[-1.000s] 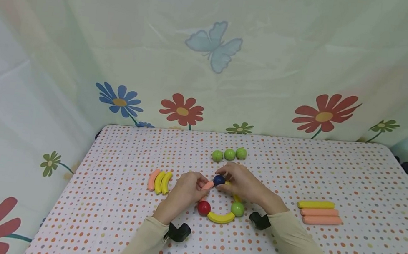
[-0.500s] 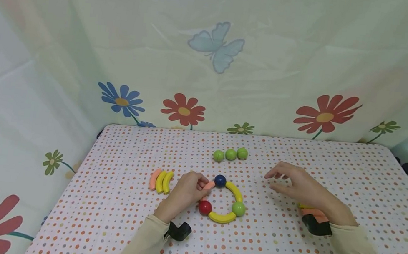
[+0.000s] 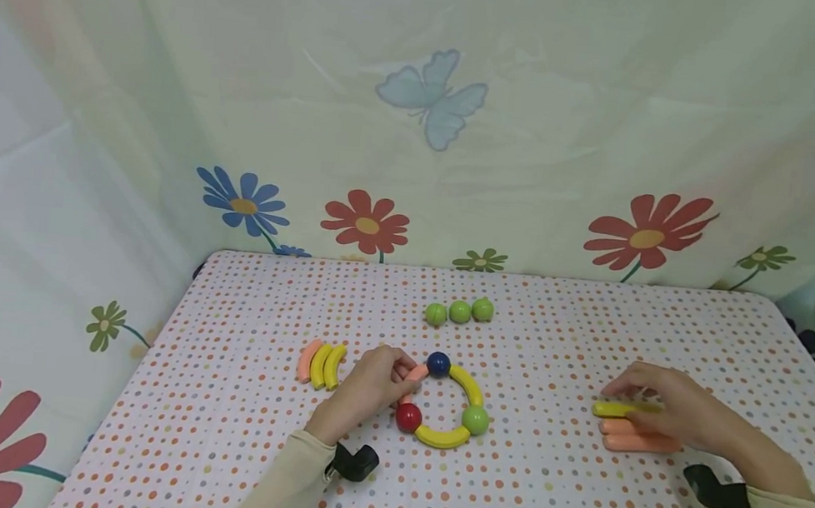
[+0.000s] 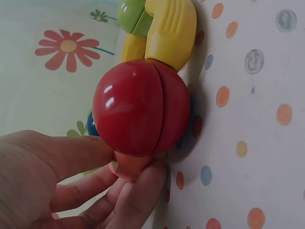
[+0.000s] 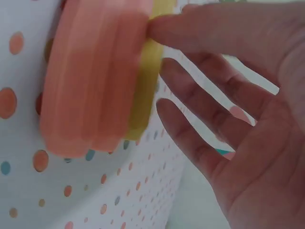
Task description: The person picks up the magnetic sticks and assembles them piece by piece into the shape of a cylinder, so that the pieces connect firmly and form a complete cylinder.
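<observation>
My left hand [image 3: 372, 378] pinches a short curved orange stick [image 3: 417, 372] between thumb and fingers. This stick spans a dark blue ball [image 3: 438, 364] and a red ball [image 4: 128, 107] in a ring on the table. A green ball [image 3: 475, 419] and two curved yellow sticks [image 3: 466, 385] make up the ring's other side. At the right, my right hand [image 3: 684, 407] is over a straight yellow stick [image 3: 614, 410], its thumb at the near edge and its extended fingers along the far side. Two straight orange sticks [image 5: 95, 86] lie against the yellow one.
Three green balls [image 3: 460, 311] stand in a row behind the ring. Left of my left hand lie a curved orange stick [image 3: 308, 360] and two curved yellow sticks [image 3: 320, 366]. A dotted cloth covers the table [image 3: 515, 501]; a flowered curtain [image 3: 542, 135] hangs behind.
My right hand has left the blue ball and moved right to the straight sticks. My left hand keeps its pinch on the curved orange stick, and the ring stays in place.
</observation>
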`<state>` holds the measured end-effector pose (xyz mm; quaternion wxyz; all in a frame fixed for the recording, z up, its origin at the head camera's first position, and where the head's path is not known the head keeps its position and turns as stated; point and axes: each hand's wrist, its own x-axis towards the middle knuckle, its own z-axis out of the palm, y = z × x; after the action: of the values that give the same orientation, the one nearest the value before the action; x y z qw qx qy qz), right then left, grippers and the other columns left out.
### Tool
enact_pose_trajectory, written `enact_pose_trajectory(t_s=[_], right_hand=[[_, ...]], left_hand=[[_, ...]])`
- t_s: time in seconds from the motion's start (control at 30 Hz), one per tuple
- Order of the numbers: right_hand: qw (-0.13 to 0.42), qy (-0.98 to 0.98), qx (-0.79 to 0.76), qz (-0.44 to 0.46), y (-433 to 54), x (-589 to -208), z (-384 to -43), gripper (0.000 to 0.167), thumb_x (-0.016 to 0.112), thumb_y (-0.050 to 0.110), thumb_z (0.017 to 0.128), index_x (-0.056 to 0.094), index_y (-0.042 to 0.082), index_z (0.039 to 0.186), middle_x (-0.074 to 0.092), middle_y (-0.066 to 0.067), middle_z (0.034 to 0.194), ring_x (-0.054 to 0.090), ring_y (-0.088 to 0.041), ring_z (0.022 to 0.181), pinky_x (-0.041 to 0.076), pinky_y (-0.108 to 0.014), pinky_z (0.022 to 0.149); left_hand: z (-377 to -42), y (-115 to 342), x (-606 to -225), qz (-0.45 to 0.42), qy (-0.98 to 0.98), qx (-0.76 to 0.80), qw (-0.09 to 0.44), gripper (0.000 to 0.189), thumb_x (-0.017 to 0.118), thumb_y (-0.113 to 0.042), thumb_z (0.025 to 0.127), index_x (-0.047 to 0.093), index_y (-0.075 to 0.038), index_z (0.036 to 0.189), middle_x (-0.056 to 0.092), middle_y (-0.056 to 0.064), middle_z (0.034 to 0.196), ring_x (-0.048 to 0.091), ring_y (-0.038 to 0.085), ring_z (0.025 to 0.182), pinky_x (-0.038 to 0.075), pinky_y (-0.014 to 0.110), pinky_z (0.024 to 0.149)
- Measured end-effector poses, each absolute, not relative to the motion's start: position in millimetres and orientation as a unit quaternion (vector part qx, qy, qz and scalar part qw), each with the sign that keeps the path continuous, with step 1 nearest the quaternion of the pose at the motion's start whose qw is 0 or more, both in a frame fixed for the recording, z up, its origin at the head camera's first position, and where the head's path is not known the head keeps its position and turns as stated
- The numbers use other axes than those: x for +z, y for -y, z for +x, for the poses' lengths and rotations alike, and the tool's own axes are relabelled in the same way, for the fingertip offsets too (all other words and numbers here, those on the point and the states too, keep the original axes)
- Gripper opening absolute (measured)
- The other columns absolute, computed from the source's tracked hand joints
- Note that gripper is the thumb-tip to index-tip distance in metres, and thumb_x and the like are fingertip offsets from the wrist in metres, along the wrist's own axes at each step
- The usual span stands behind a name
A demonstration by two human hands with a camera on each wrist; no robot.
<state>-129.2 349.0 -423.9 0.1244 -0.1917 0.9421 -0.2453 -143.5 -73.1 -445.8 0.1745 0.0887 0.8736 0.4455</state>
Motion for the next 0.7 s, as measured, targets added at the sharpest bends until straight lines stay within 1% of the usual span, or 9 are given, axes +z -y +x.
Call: enact_pose_trajectory(t_s=[0.13, 0.3, 0.43, 0.53, 0.63, 0.7], right_hand=[[0.099, -0.946, -0.233, -0.201, -345, -428, -132, 0.028, 0.082, -0.008, 0.082, 0.077, 0.008, 0.104, 0.068, 0.007, 0.098, 0.061, -0.008, 0.086, 0.056, -0.028, 0.073], [0.104, -0.953, -0.206, -0.196, -337, -427, -137, 0.025, 0.084, -0.007, 0.080, 0.077, 0.003, 0.101, 0.067, 0.003, 0.093, 0.059, -0.010, 0.081, 0.055, -0.030, 0.070], [0.093, -0.947, -0.209, -0.224, -318, -420, -141, 0.025, 0.085, -0.004, 0.080, 0.074, 0.002, 0.102, 0.066, 0.003, 0.092, 0.061, -0.013, 0.080, 0.056, -0.032, 0.069], [0.076, -0.933, -0.248, -0.250, -290, -413, -144, 0.026, 0.085, -0.002, 0.083, 0.072, 0.004, 0.104, 0.067, 0.003, 0.097, 0.064, -0.013, 0.084, 0.058, -0.033, 0.072], [0.051, -0.910, -0.313, -0.267, -256, -404, -149, 0.028, 0.085, -0.001, 0.085, 0.070, 0.006, 0.108, 0.068, 0.002, 0.102, 0.066, -0.016, 0.090, 0.060, -0.038, 0.078], [0.033, -0.887, -0.370, -0.275, -233, -402, -153, 0.029, 0.084, 0.000, 0.086, 0.070, 0.006, 0.110, 0.069, 0.000, 0.105, 0.067, -0.018, 0.094, 0.061, -0.040, 0.082]], left_hand=[[-144, 73, -445, 0.078, -0.873, 0.446, 0.183, 0.027, 0.078, -0.007, 0.094, 0.069, 0.001, 0.118, 0.062, 0.003, 0.088, 0.061, 0.013, 0.065, 0.051, 0.021, 0.057], [-146, 71, -444, 0.065, -0.864, 0.459, 0.197, 0.027, 0.078, -0.006, 0.094, 0.068, 0.002, 0.118, 0.063, 0.004, 0.088, 0.062, 0.013, 0.067, 0.055, 0.024, 0.059], [-148, 71, -444, 0.060, -0.864, 0.458, 0.199, 0.028, 0.079, -0.007, 0.094, 0.069, 0.001, 0.119, 0.064, 0.004, 0.087, 0.063, 0.013, 0.067, 0.055, 0.024, 0.059], [-147, 72, -444, 0.055, -0.865, 0.456, 0.201, 0.029, 0.079, -0.008, 0.095, 0.068, 0.001, 0.120, 0.064, 0.003, 0.086, 0.063, 0.013, 0.066, 0.055, 0.023, 0.059], [-147, 72, -445, 0.053, -0.866, 0.455, 0.203, 0.029, 0.079, -0.009, 0.094, 0.068, 0.000, 0.120, 0.064, 0.003, 0.086, 0.063, 0.012, 0.065, 0.055, 0.023, 0.059], [-146, 71, -446, 0.052, -0.864, 0.458, 0.204, 0.029, 0.079, -0.009, 0.095, 0.068, 0.000, 0.120, 0.064, 0.003, 0.086, 0.063, 0.012, 0.066, 0.055, 0.023, 0.059]])
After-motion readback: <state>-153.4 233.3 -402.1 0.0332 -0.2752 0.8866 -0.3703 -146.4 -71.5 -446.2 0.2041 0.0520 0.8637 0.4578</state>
